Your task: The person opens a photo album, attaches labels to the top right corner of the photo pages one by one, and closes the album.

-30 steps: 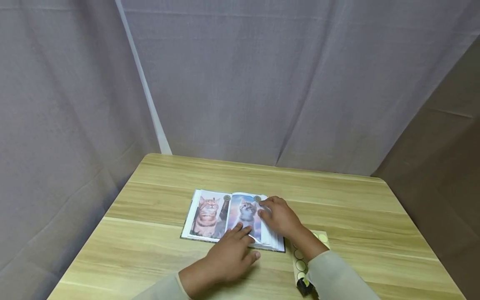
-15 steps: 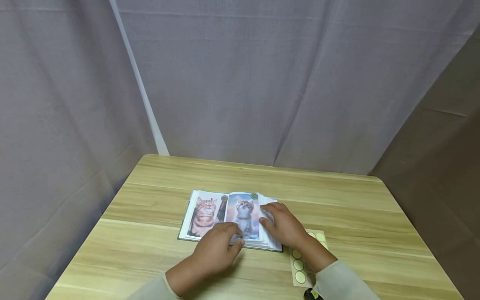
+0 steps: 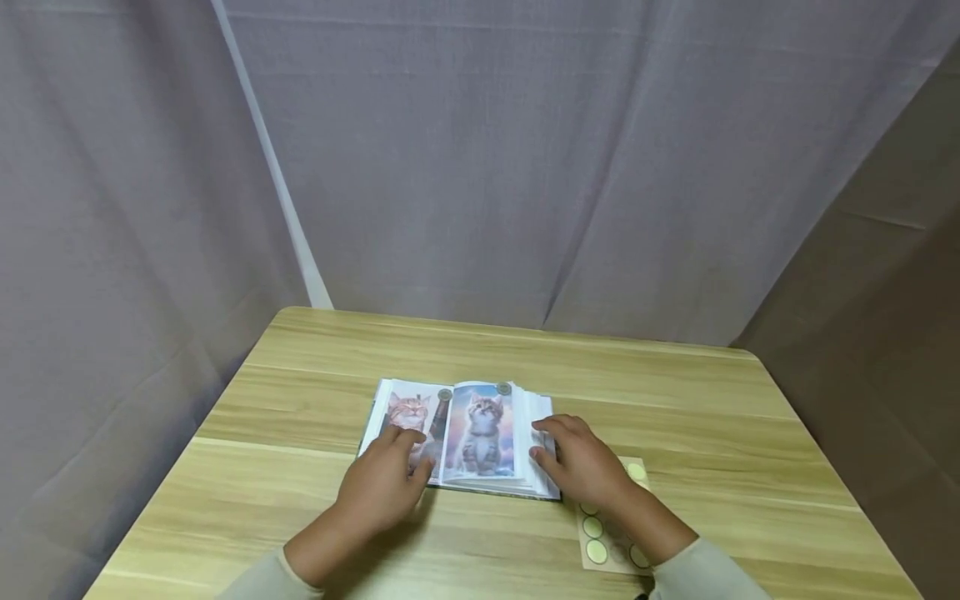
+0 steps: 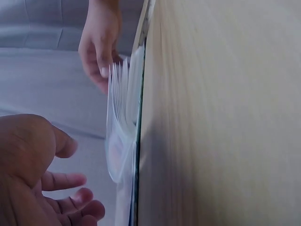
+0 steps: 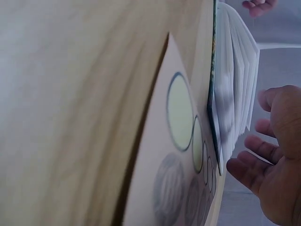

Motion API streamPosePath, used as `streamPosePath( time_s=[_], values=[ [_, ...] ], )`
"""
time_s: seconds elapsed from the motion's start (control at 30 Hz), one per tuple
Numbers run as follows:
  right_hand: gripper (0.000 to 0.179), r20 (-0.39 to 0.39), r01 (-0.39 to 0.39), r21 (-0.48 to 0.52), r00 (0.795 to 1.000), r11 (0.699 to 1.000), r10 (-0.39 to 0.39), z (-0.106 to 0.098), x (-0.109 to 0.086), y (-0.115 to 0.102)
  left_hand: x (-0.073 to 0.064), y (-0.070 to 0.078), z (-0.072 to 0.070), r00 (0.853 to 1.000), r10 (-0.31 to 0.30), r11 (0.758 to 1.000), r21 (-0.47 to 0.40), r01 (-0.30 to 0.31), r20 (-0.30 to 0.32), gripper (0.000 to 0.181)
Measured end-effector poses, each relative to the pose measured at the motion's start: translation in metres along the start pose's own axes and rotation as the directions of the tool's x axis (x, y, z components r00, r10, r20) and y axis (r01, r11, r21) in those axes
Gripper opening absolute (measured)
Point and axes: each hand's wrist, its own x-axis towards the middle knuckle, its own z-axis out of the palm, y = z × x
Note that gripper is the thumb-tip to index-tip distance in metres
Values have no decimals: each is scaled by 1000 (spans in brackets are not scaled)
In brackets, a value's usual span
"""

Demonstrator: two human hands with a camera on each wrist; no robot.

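Note:
An open photo album (image 3: 546, 490) lies on the table, with a ginger cat picture (image 3: 408, 410) on the left page and a grey kitten picture (image 3: 482, 429) on the right one. Each page bears a small round grey sticker near its upper right corner. My left hand (image 3: 381, 481) hovers over the lower left page, hiding part of its picture; its loosely bent fingers hold nothing. At the album's right side is my right hand (image 3: 585, 462), fingers relaxed and close to the fanned page edges (image 5: 242, 70), with nothing gripped.
Partly under my right forearm lies a sheet of round stickers (image 5: 150, 141), some pale yellow, some grey. A bit of a black object (image 3: 641, 597) shows at the bottom edge. Grey curtains (image 3: 450, 167) surround the wooden table (image 3: 675, 392).
My left hand has moved left, from the right page's lower edge to over the left page. My right hand has drawn off the kitten picture to the right. The black object has mostly left view.

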Motion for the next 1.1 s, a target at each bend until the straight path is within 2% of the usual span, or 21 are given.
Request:
streamPosePath(
  time_s=[0.13, 0.27, 0.4, 0.57, 0.87, 1.1],
  values=[
    [43, -3, -16, -28, 1000, 999, 16, -2, -8, 3, -1, -9, -1, 998, -54, 998, 25, 55, -11, 38],
    [43, -5, -38, -49, 999, 998, 37, -3, -13, 6, -2, -16, -5, 991, -131, 990, 51, 130, 30, 49],
    [44, 5, -50, -61, 999, 997, 50, -2, -17, 10, -3, -22, -10, 973, -216, 973, 92, 209, 75, 58],
    [43, -6, -26, -56, 1000, 998, 26, -2, -22, 14, -5, -29, -16, 945, -303, 948, 138, 286, 125, 61],
    [43, 42, -50, -40, 998, 998, 52, 0, -26, 17, -5, -33, -17, 927, -331, 938, 172, 302, 176, 57],
    [42, 37, -45, -51, 998, 998, 47, 2, -25, 18, -4, -37, -18, 920, -348, 930, 188, 315, 182, 57]
  ],
)
